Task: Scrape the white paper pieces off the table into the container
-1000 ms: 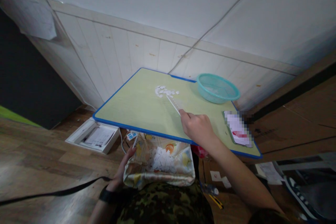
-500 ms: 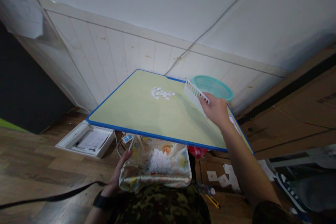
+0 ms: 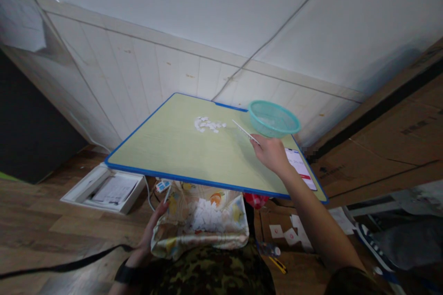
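Observation:
My right hand (image 3: 272, 153) is closed on a flat white comb-like tool (image 3: 245, 131), held edge-on over the green table (image 3: 173, 147) just right of a small heap of white bits (image 3: 206, 124). Below the table's near edge my left hand (image 3: 152, 230) grips the left rim of a patterned cloth bag (image 3: 202, 238) that has a pile of white bits (image 3: 206, 215) inside it. A teal plastic basin (image 3: 273, 118) stands at the table's far right corner, just beyond my right hand.
A phone or card (image 3: 300, 168) lies at the table's right edge. On the wooden floor a white tray with papers (image 3: 104, 189) sits to the left; cardboard, paper scraps (image 3: 287, 234) and a small yellow tool (image 3: 278, 265) lie on the right. A black strap (image 3: 62, 265) crosses the floor.
My right hand first lifted the white tool off the heap and swung it right toward the basin, then lowered it again, edge-on, near the heap. The left hand stayed on the bag.

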Demonstrator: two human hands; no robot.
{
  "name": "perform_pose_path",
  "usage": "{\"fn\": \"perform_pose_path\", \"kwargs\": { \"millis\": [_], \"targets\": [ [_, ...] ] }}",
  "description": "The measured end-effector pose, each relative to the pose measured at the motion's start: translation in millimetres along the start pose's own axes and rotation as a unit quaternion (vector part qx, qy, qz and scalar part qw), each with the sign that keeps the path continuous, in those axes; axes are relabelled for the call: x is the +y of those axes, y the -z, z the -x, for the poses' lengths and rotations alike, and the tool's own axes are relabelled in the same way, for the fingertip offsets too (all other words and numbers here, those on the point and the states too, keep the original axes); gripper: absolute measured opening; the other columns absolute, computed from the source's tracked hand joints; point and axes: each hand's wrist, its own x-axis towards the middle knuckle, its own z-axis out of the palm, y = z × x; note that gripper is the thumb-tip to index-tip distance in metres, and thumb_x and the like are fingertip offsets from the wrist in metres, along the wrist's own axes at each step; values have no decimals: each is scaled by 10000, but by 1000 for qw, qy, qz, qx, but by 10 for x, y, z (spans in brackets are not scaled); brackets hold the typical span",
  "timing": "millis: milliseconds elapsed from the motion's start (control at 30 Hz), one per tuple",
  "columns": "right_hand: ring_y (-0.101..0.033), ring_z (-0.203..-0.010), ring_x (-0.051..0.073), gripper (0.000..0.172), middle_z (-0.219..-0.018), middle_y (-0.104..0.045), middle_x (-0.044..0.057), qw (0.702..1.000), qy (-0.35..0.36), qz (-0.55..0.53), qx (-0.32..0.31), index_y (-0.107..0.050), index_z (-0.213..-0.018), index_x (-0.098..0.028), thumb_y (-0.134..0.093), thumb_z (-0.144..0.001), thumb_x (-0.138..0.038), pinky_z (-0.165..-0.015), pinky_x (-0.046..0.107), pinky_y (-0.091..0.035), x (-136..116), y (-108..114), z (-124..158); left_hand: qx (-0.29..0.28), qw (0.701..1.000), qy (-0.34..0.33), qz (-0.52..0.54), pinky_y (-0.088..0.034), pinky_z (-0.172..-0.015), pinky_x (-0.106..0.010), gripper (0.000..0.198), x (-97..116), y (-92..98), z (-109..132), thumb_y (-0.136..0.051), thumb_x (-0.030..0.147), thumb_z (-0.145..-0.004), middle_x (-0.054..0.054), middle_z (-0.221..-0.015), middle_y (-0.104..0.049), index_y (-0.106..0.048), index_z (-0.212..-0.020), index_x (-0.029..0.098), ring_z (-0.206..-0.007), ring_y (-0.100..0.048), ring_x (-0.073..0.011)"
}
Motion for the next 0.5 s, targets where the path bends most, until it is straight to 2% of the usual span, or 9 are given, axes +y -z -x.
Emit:
{"fn": "perform_pose_path", "kwargs": {
  "millis": [67,167,267,333,400,433,500],
  "targets": [
    [-720,-798,245,423,-904,-780,88,1000,8,-6,2,-656,-1290,-269,-341,-1025,-363,-666,293,-414,-52,37,31,8,1000,-12,-6,-292,-1202,-489,270,9,2,18,-776,347,-533,-92,-1251,-749,-701,-777,258,-1453,-382,-389],
    [-721,-771,244,417,-892,-778,99,999,-11,-18,36,-664,-1281,-229,-367,-1018,-358,-656,291,-415,-92,79,22,13,999,-32,-25,-244,-1220,-473,299,-3,28,19,-785,333,-508,-104,-1262,-741,-704,-784,251,-1472,-339,-395],
    [-723,-786,240,413,-928,-779,106,995,-14,-63,79,-673,-1257,-191,-383,-1016,-358,-673,289,-435,-143,121,-31,7,999,-22,-37,-254,-1215,-494,239,-27,61,-2,-774,375,-553,-99,-1246,-749,-701,-753,266,-1481,-322,-394],
    [-724,-813,231,395,-954,-779,101,991,3,-98,89,-677,-1238,-188,-397,-1013,-351,-692,282,-445,-199,152,-68,1,998,-44,-44,-266,-1211,-483,305,-57,90,-21,-816,344,-484,-104,-1264,-740,-715,-760,264,-1475,-329,-407],
    [-723,-816,226,380,-955,-779,93,990,18,-110,84,-673,-1236,-195,-407,-1010,-345,-696,280,-444,-261,176,-98,0,996,-72,-52,-313,-1194,-454,400,-83,108,-31,-848,282,-412,-116,-1274,-733,-740,-796,250,-1453,-366,-421],
    [-722,-806,227,377,-943,-779,89,991,24,-107,78,-669,-1239,-198,-408,-1009,-343,-689,280,-439,-288,184,-109,4,996,-70,-53,-366,-1166,-453,405,-86,107,-28,-851,280,-425,-123,-1256,-740,-749,-815,241,-1435,-397,-426],
    [-719,-781,229,372,-913,-778,84,993,32,-93,64,-666,-1235,-202,-407,-1009,-341,-671,282,-426,-326,192,-122,8,998,-33,-50,-486,-1067,-488,347,-70,83,-8,-823,340,-542,-132,-1190,-764,-761,-862,222,-1381,-473,-434]
  ]
}}
